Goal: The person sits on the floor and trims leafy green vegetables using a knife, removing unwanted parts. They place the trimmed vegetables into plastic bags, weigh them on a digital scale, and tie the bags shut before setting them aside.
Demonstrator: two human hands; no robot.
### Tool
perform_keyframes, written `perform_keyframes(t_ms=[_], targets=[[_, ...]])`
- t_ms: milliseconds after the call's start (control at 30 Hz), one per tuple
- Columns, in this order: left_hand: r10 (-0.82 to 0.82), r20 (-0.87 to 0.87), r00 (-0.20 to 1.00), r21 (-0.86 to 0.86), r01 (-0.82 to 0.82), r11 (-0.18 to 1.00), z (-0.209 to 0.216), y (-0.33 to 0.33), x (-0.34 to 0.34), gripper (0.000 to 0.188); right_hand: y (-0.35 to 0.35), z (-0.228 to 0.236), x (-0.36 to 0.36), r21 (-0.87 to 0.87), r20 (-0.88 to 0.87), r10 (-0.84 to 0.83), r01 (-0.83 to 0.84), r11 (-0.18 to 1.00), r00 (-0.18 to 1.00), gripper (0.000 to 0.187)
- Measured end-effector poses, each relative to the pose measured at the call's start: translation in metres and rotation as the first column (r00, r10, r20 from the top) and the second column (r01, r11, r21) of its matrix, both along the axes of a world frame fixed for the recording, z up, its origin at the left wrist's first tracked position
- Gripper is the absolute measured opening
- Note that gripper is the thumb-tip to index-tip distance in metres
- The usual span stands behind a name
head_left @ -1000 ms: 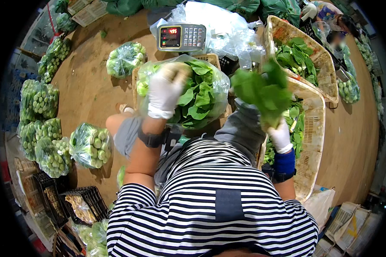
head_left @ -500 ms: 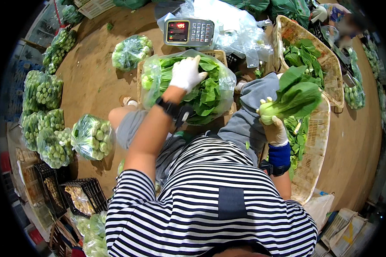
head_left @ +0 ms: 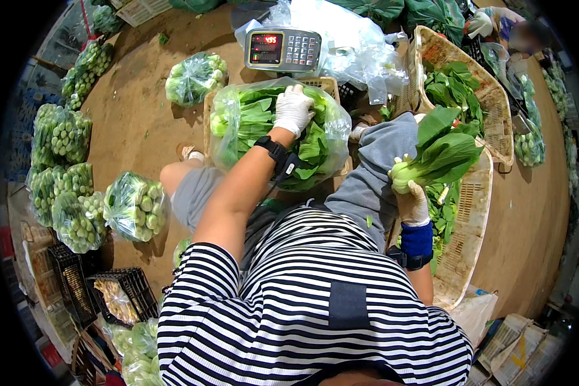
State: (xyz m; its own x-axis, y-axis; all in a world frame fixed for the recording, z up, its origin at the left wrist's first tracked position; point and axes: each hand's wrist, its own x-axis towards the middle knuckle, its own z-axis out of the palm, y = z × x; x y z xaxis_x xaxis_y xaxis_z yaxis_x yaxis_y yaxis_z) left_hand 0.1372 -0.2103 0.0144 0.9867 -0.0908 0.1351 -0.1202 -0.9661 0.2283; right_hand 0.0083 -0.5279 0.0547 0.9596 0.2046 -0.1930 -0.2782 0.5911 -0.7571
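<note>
A green bok choy with a pale, bulbous base (head_left: 439,159) is up beside the person's grey-trousered right leg (head_left: 379,151), its base pinched in the white-gloved right hand (head_left: 413,202). The white-gloved left hand (head_left: 294,110) rests, fingers bent, on leafy greens (head_left: 254,119) in a clear plastic bag (head_left: 336,128); I can't tell whether it grips any. Beyond, a grey digital scale (head_left: 283,49) and a crumpled heap of clear plastic (head_left: 360,48) hem the bag in. A stained cream plastic crate (head_left: 469,251) rims the right side; leftward, brown floor (head_left: 125,128) stretches toward rounded, filled bags (head_left: 135,206).
</note>
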Motion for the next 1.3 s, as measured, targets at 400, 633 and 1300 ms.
perform_keyframes(t_ms=[400,633,1300], targets=[[0.027,0.179,0.984,-0.634,0.094,0.767,0.109,0.086,-0.024,0.019,0.08,0.044,0.057,0.21,0.201,0.255,-0.296,0.932,0.946,0.073],[0.522,0.355,0.776,-0.918,0.394,0.039,0.137,0.14,-0.078,0.011,0.168,-0.021,0.154,-0.402,0.211,0.472,-0.364,0.84,0.856,0.057],[0.078,0.016,0.997,-0.869,0.053,-0.492,0.11,0.07,-0.127,0.027,0.16,0.066,0.053,-0.169,0.433,0.512,-0.491,0.855,0.742,0.107]])
